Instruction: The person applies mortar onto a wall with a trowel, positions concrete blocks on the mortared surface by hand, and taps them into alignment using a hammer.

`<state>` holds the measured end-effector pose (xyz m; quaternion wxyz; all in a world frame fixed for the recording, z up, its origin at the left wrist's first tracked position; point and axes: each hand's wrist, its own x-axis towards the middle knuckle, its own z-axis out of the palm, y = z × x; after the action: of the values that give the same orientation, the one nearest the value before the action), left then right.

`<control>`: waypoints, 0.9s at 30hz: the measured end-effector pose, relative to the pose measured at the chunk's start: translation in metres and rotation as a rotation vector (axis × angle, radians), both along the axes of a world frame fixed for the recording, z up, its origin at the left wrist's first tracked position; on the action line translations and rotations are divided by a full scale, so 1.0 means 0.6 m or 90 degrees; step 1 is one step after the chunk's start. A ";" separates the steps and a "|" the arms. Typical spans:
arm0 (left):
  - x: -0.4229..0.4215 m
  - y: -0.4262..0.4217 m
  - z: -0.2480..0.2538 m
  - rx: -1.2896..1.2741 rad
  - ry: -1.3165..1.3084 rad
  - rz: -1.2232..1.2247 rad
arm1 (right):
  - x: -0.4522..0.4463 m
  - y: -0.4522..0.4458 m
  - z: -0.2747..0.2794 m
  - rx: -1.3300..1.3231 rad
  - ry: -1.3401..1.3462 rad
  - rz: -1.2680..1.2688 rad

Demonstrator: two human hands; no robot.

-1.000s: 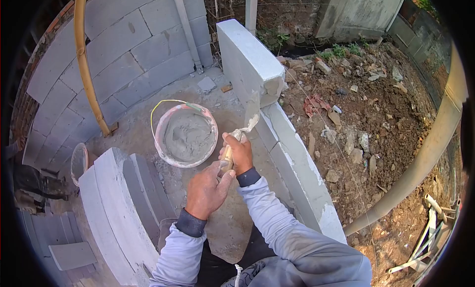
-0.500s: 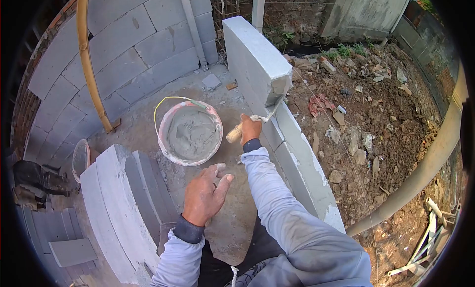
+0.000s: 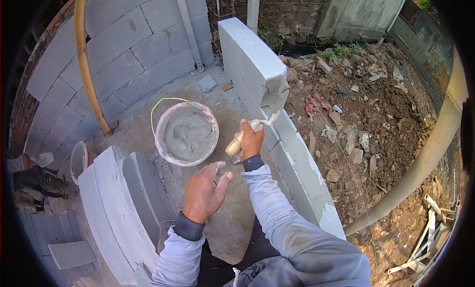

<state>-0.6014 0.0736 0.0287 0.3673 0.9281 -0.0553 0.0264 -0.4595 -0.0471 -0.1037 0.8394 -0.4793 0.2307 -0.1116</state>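
Note:
My right hand (image 3: pixel 252 138) grips the wooden handle of a trowel (image 3: pixel 234 146). Its metal neck reaches toward the broken-looking end of an upright grey block (image 3: pixel 252 64), where wet mortar (image 3: pixel 275 94) clings. Mortar hides most of the blade. That block stands on a low course of blocks (image 3: pixel 302 173), which passes just right of my right hand. My left hand (image 3: pixel 204 192) hangs empty with fingers apart and slightly curled, below a bucket (image 3: pixel 213 147) of grey mortar (image 3: pixel 190 133). The bucket's yellow handle (image 3: pixel 153 120) leans to the left.
Stacked blocks (image 3: pixel 106 198) stand to my left, with a second bucket (image 3: pixel 78 161) behind them. A grey block wall (image 3: pixel 118 44) rises at the back left, with a bamboo pole (image 3: pixel 84 59) against it. Rubble-strewn soil (image 3: pixel 391 119) and a taut string (image 3: pixel 346 166) lie to the right.
My right hand has drawn the trowel slightly down and its angle has turned. More mortar shows on the upright block's end. My left hand has barely moved.

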 end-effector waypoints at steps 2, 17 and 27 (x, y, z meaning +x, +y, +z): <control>-0.002 -0.003 0.001 -0.003 -0.002 -0.009 | 0.027 0.001 0.013 -0.020 -0.011 -0.015; 0.009 -0.008 0.000 -0.021 0.002 -0.011 | -0.046 -0.037 -0.051 -0.006 0.025 0.026; 0.007 -0.011 -0.007 0.006 0.015 -0.011 | 0.015 -0.117 -0.064 0.037 0.051 0.135</control>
<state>-0.5974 0.0672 0.0244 0.3638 0.9295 -0.0593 0.0122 -0.4503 -0.1174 -0.1420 0.8501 -0.4807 0.2152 0.0035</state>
